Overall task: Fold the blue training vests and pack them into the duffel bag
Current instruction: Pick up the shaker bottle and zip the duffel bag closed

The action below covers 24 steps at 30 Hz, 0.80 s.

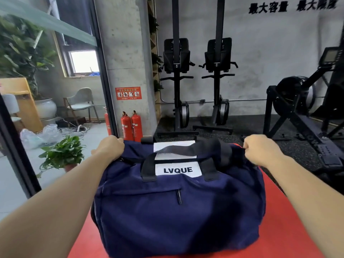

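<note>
Duffel bag (176, 211), navy, lies lengthwise across the red desk (279, 220). Its white label (178, 170) reads LVQUE and its black handles (186, 148) are flopped over the top. Left grip (109, 148) is closed over the bag's far-left end, fingers curled down behind the fabric and out of sight. Right grip (260, 151) is closed in a pinch at the far-right end, in line with the top zip (176, 161). Whether it holds the zip pull or just a fold of cloth is too small to tell. The zip reads as a dark, drawn-together line between the two white panels, so the top looks closed or nearly so. No blue vests are in view. The bag sits plump, but whether they are inside cannot be told. Judgement: the step in hand is working the zip, with the left anchoring one end while the right handles the other. If the vests are packed, this is the closing stage and little is left. If not, the bag has yet to be opened. Next move calls for keeping the left end taut, so the slider runs along a straight track, and lifting the handles clear of the zip line. Background: two fire extinguishers (131, 125) by the pillar, a potted plant (63, 153) on the floor, and gym machines (176, 81) against the wall.
</note>
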Tool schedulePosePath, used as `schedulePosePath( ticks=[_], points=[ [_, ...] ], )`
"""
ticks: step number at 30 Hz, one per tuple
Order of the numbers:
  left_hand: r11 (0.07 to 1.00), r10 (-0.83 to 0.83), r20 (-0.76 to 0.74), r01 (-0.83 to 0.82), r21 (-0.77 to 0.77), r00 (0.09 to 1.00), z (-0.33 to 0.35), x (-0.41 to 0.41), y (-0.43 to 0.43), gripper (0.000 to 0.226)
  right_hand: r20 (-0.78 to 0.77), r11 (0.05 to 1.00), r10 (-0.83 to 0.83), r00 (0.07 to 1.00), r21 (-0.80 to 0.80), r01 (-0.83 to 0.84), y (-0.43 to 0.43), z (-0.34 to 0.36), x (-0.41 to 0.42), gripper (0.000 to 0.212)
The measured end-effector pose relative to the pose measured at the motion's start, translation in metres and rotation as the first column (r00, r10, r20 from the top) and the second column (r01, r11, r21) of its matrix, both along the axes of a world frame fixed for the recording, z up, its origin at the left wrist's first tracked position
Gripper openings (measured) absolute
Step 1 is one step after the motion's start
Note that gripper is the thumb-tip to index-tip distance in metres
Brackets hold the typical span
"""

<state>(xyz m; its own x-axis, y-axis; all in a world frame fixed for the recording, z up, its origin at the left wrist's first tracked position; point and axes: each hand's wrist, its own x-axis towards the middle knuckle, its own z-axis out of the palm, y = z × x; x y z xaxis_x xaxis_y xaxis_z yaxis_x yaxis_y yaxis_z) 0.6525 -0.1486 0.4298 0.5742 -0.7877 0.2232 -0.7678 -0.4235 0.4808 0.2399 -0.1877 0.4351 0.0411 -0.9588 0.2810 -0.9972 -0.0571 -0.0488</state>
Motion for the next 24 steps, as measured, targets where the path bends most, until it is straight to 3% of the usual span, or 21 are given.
schedulePosePath(
  ticks=[2,8,10,12,14,16,18,19,21,22,24],
  points=[
    [0.999,-0.013,0.016,0.012,0.033,1.000,0.002,-0.002,-0.004,0.033,0.095,0.999,-0.041,0.995,0.007,0.040,-0.004,0.003,-0.001,0.021],
    [0.997,0.064,0.168,-0.072,0.042,0.984,0.002,-0.018,0.003,0.023,0.177,0.997,-0.074,0.981,0.028,0.070,-0.003,-0.011,0.005,0.019],
    [0.997,0.053,0.242,-0.063,0.036,0.969,0.008,-0.031,0.017,0.020,0.276,0.999,-0.036,0.960,-0.010,0.040,0.001,-0.010,0.004,0.017],
    [1.000,-0.005,0.280,0.005,-0.001,0.960,0.014,-0.049,0.037,0.032,0.361,0.997,0.058,0.931,-0.060,-0.039,0.011,-0.009,0.008,0.016],
    [0.990,-0.140,0.335,0.140,0.024,0.932,0.011,-0.070,0.059,0.058,0.370,0.983,0.182,0.911,-0.048,-0.176,0.030,-0.010,0.017,0.044],
    [0.944,-0.328,0.374,0.283,0.171,0.868,0.003,-0.089,0.086,0.089,0.330,0.946,0.280,0.901,0.065,-0.318,0.053,-0.016,0.026,0.080],
    [0.882,-0.454,0.389,0.342,0.325,0.801,-0.007,-0.095,0.105,0.103,0.205,0.913,0.323,0.924,0.187,-0.361,0.068,-0.026,0.030,0.092],
    [0.867,-0.478,0.405,0.344,0.362,0.779,-0.011,-0.094,0.110,0.097,0.092,0.913,0.334,0.938,0.215,-0.346,0.073,-0.031,0.030,0.087],
    [0.883,-0.456,0.454,0.326,0.338,0.765,-0.018,-0.088,0.113,0.058,-0.136,0.932,0.338,0.931,0.186,-0.312,0.077,-0.037,0.029,0.058],
    [0.903,-0.423,0.474,0.313,0.296,0.772,-0.020,-0.086,0.113,0.038,-0.187,0.942,0.329,0.926,0.141,-0.306,0.077,-0.037,0.029,0.040],
    [0.930,-0.368,0.495,0.305,0.206,0.787,-0.021,-0.084,0.113,0.021,-0.191,0.955,0.295,0.936,0.045,-0.292,0.076,-0.036,0.028,0.018]
  ],
)
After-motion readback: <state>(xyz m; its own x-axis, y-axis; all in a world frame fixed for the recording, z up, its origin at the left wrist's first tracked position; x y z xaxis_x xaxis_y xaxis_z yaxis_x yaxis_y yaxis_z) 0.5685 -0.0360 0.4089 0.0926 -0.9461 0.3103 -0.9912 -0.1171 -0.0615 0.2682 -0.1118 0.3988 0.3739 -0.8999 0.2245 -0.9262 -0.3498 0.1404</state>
